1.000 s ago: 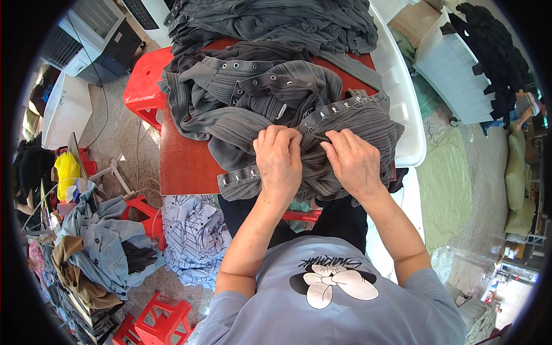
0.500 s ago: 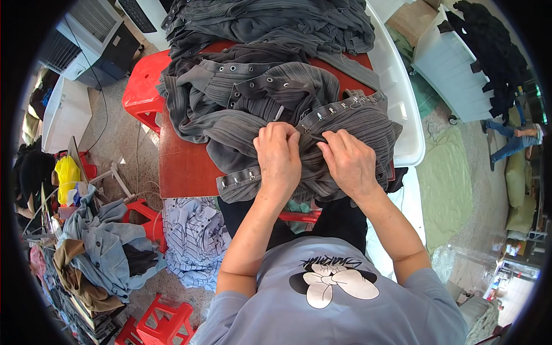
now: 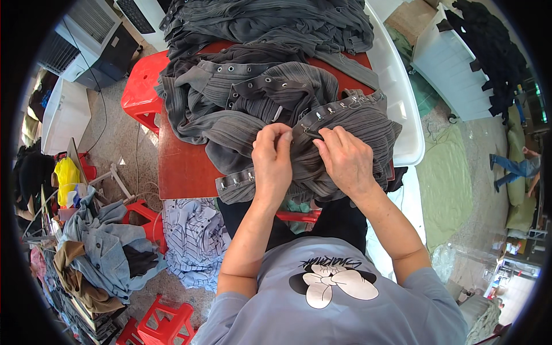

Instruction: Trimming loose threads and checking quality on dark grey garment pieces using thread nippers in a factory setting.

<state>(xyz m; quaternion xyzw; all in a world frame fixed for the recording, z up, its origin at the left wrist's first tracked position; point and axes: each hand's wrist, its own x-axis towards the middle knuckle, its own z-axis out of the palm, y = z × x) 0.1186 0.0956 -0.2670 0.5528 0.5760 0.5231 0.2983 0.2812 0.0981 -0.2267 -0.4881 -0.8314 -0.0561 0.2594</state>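
A dark grey ribbed garment [image 3: 230, 127] lies bunched before me, with a row of metal eyelets along one band and metal hooks along another. My left hand [image 3: 272, 161] is closed, thumb and fingers pinching the cloth near the middle of the garment. My right hand [image 3: 346, 158] is closed as well, just to the right, below the hook band [image 3: 328, 111]. From its fingertips a slim dark tool [image 3: 312, 134] points left; its exact kind is too small to tell. Loose threads show near the upper right hooks.
Under the garment is a red-brown board [image 3: 184, 172]. More grey garments [image 3: 270, 26] are heaped behind it, and a white plastic tub [image 3: 405, 115] stands to the right. Red stools [image 3: 144, 86] stand at left, near piled clothes [image 3: 109, 241]. A person [image 3: 517, 167] is far right.
My left hand has shifted slightly left, opening a gap from the right hand. The right hand has moved slightly left, and its slim dark tool shows more. The person far right has moved.
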